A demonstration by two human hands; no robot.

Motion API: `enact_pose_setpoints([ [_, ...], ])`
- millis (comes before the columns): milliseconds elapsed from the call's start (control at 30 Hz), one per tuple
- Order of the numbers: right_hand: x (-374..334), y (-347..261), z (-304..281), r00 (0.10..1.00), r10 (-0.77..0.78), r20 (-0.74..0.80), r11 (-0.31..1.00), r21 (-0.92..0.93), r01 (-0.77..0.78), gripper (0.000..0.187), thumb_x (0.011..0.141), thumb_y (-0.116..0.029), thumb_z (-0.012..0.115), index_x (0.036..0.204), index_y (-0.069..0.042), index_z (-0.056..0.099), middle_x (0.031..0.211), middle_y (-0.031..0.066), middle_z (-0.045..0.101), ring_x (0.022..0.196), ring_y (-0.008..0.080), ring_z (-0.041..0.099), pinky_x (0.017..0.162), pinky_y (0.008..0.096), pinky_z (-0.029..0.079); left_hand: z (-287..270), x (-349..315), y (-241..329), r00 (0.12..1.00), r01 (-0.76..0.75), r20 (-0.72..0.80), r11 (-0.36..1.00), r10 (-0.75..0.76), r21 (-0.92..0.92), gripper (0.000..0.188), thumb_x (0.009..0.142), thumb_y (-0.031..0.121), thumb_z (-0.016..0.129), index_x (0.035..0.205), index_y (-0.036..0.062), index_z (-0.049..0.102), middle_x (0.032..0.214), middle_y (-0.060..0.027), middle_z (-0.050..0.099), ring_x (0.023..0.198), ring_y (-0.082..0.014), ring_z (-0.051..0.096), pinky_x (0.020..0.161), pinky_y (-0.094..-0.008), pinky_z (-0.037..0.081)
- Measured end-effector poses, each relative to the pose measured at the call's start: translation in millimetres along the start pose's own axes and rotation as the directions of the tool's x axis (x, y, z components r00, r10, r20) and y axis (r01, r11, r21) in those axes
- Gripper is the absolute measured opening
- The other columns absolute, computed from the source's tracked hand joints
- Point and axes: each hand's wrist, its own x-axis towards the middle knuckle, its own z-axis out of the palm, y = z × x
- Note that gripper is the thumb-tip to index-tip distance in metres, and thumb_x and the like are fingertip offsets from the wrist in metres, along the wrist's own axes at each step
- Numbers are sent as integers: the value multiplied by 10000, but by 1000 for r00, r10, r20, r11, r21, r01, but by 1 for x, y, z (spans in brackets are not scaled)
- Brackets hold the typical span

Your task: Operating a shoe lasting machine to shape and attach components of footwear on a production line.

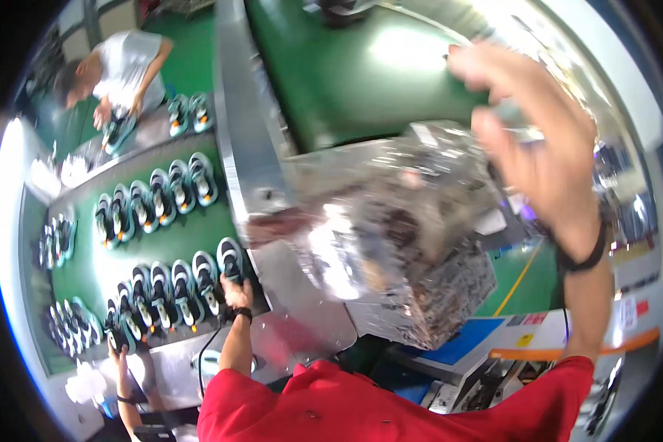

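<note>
My left hand (237, 295) is closed on the heel end of a black and white sneaker (230, 256), which stands at the right end of a row on the green conveyor belt (81, 276). A black band circles that wrist. My right hand (541, 140) is raised on the right, its thumb and fingers apart and somewhat blurred, with nothing visible in its grasp. Below and left of it, a carton (420, 309) is covered with crumpled clear plastic (376, 221). What lies under the plastic is too blurred to name.
Several sneakers (158, 199) stand in rows on the belt. A co-worker in white (129, 66) handles a shoe at the far left; another person's hand (118, 350) touches a sneaker at the near left. A metal rail (236, 96) edges the belt. Blue-topped equipment (464, 342) stands lower right.
</note>
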Motion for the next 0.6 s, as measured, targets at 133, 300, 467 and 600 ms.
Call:
enact_pose_setpoints([
  [133,81,38,109,985,163,48,986,-27,-162,502,740,-163,727,1205,-21,602,1075,142,641,1011,281,609,877,361,483,-5,0,24,981,191,-46,980,-188,50,733,737,248,775,1361,155,402,1131,-202,634,996,-418,633,851,-490,499],
  [300,134,132,179,934,-21,357,997,-62,46,372,805,-257,695,1102,-51,607,937,129,574,921,302,568,854,411,462,15,-4,35,985,-26,-173,996,11,-83,690,762,220,732,1366,70,433,1208,-207,595,1078,-389,603,910,-429,473],
  [467,116,163,206,983,184,-19,968,-168,-185,328,786,-285,678,822,31,600,656,167,613,583,311,589,584,416,485,-6,-10,26,968,-98,-251,955,26,-281,583,834,156,686,1360,71,448,1139,-169,642,1008,-317,653,867,-385,505],
  [600,60,193,188,643,741,194,657,-12,-754,474,654,-233,768,1081,-52,668,1004,154,696,884,303,688,813,365,551,-1,-4,46,962,266,-45,962,-269,-61,605,806,217,694,1361,164,459,1103,-147,663,950,-361,666,806,-442,514],
])
